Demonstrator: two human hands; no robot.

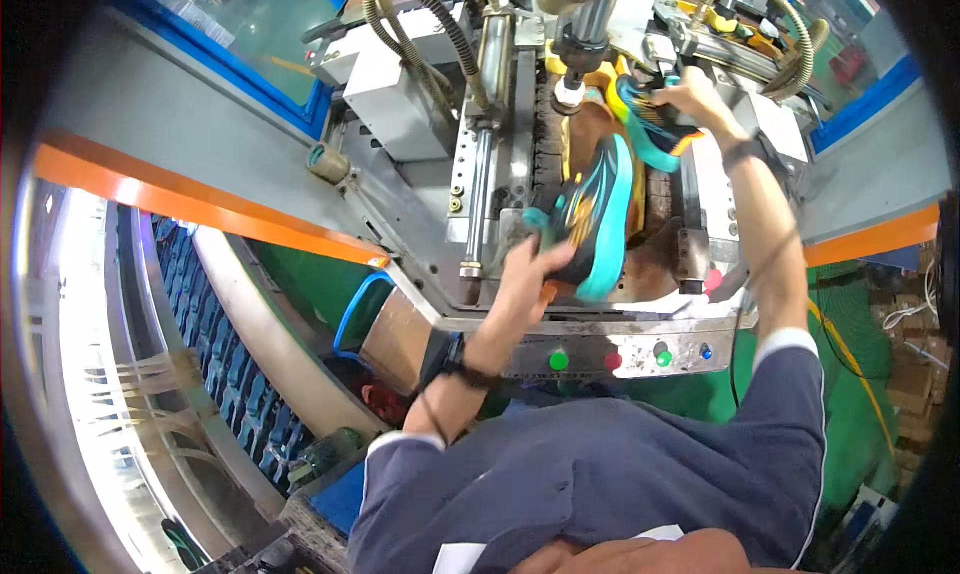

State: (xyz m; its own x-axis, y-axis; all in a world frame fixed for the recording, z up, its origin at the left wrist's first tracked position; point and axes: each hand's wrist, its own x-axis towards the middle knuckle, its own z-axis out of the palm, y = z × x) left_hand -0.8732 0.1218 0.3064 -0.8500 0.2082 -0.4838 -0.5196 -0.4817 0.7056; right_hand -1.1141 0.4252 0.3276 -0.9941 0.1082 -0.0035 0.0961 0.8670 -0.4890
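My left hand [527,282] is closed around the heel end of a black sports shoe [592,217] with a thick turquoise sole and orange streaks; the shoe is held tilted on its side. Farther forward, my right hand [692,102] grips a second sports shoe [652,124], black with a yellow and turquoise sole and an orange tip. Both shoes are over the bed of a pressing machine, whose brown and yellow pad [588,134] shows between them. A vertical press cylinder [585,44] with a white tip stands just beyond the pad.
Metal cylinders [483,194] and hoses flank the machine bed. A control panel [590,362] with coloured buttons runs along its front. Orange rails [190,214] lie at both sides. To the left is a conveyor [235,344], and cartons [910,374] are piled at far right.
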